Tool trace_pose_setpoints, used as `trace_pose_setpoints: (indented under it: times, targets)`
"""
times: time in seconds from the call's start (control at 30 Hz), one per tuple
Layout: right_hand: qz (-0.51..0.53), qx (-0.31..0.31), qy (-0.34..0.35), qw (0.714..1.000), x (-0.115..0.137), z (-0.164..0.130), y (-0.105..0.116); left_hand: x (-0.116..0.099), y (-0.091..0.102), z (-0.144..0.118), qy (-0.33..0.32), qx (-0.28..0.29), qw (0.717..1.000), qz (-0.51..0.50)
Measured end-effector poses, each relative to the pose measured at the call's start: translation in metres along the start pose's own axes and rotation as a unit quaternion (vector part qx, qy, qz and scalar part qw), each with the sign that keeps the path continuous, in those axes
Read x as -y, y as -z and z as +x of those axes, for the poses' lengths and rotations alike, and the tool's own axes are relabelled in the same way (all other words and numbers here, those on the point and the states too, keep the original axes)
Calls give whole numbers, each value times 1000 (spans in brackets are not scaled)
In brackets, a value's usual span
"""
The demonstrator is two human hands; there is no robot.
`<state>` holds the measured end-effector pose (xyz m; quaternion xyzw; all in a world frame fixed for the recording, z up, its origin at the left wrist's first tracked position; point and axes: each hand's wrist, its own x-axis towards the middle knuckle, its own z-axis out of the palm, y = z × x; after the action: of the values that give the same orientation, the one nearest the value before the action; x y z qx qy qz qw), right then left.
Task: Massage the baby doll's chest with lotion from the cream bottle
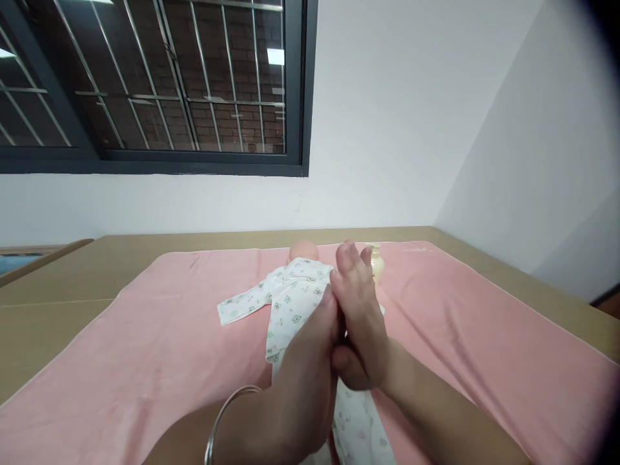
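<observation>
Left hand (303, 374) and right hand (361, 320) pressed palm to palm, fingers extended, empty, above clothed doll (290, 300) on pink towel (145, 342).

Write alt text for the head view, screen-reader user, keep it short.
Two bare hands, left hand with a wrist bangle and right hand, press together over a baby doll in a white printed garment lying on a pink towel. A pale bottle sits beside the doll's head; a barred window is behind.

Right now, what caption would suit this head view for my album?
Left hand and right hand pressed together above a doll in printed clothes on a pink towel.
</observation>
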<state>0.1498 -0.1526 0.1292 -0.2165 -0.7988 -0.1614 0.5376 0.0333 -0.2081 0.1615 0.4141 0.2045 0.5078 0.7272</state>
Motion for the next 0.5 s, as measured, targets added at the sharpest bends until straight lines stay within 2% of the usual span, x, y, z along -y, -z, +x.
trace_pose_setpoints:
  times: [0.1, 0.17, 0.27, 0.37, 0.43, 0.5]
  targets:
    - [-20, 20, -55, 998, -7, -2, -10, -15, -7, -5, -9, 22, 999, -30]
    - [-5, 48, -58, 997, -3, -3, -16, -23, -5, -9, -26, 21, 998, -47]
    - [43, 79, -12, 996, 11, -6, -25, -39, 2, -13, -61, -11, 996, -60]
    - [66, 113, 35, 991, 29, -11, -30, -56, 4, -11, -119, -76, 988, -66]
    - [58, 140, 49, 987, 40, -13, -28, -63, 4, -6, -159, -108, 979, -69]
    - [42, 155, 66, 985, 49, -14, -23, -63, 4, 5, -180, -116, 974, -70]
